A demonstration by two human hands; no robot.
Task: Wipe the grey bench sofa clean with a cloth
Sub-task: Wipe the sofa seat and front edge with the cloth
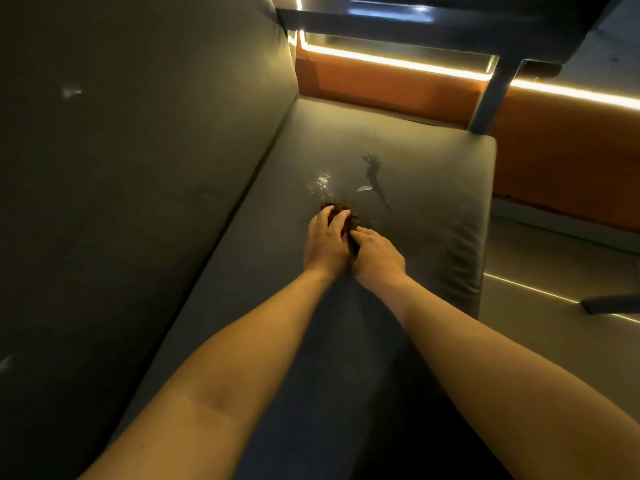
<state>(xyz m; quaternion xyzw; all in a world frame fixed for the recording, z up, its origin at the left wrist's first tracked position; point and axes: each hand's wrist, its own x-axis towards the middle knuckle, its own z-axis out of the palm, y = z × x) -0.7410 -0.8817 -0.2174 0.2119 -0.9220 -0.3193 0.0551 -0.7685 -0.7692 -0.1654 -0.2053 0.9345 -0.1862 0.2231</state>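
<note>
The grey bench sofa [433, 202] runs away from me, its seat cushion in the middle and its tall backrest [138, 168] on the left. My left hand [325, 240] and my right hand [375, 258] press side by side on the seat, both gripping a small dark brown cloth [341, 216] bunched between them. Most of the cloth is hidden under my fingers. Just beyond the cloth lie a wet, shiny patch [323, 181] and a dark streaky stain [374, 174] on the cushion.
A dark table [450, 26] on a slanted leg [491, 95] stands past the sofa's far end. An orange wall panel [554, 150] with lit strips runs behind it. Pale marks [71, 91] dot the backrest. Floor lies to the right, with a dark furniture base [609, 303].
</note>
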